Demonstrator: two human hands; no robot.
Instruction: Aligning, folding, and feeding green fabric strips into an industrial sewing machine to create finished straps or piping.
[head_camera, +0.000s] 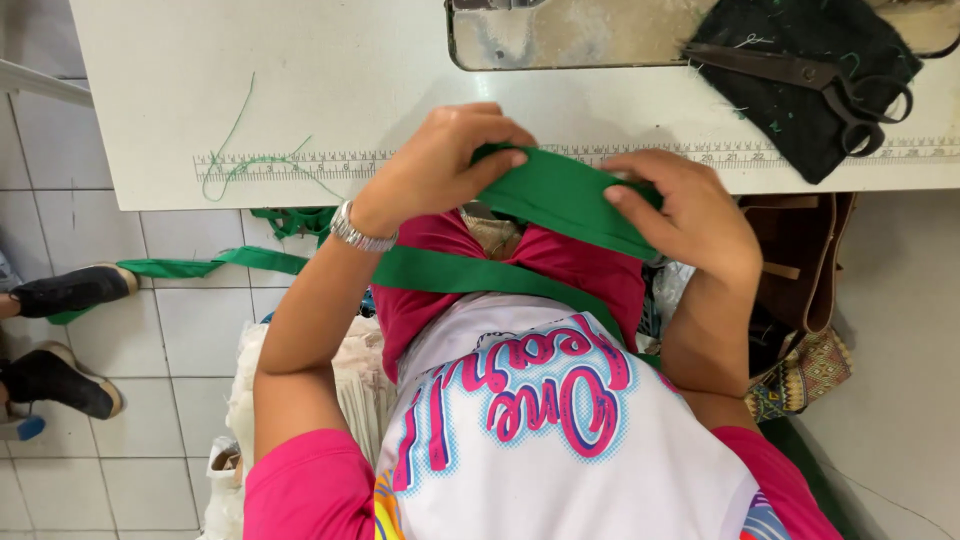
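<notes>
Clearly the green fabric strip (560, 200) is soft, light stuff: it folds, sags and drapes wherever it is not held, so it looks limp rather than stiff, and not at all fragile. Taking the sewing table's printed ruler (300, 162) as the landmark and going left to right: a loose green thread (235, 150) curls across the ruler's left end. Below the ruler and off the table edge, a tail of the same green strip trails over the tiled floor (190, 330) toward two dark shoes (70, 290) of another person.

Just below the ruler's middle, the left hand (435, 165), with a metal watch (358, 232) at the wrist, is pinched shut on the strip's folded upper edge, thumb under and fingers curled over. Right of it, still at the table's near edge, the right hand (690, 215) is clamped on the other end of the fold, fingers flat on top. A grip near the edges, as here, seems best, since the middle would only bunch.

The held part runs roughly along the ruler, dipping toward the right; a second length crosses the lap below it, slanting the same way. Above the ruler's right end, dark scissors (810, 75) lie on a black cloth (800, 130).
</notes>
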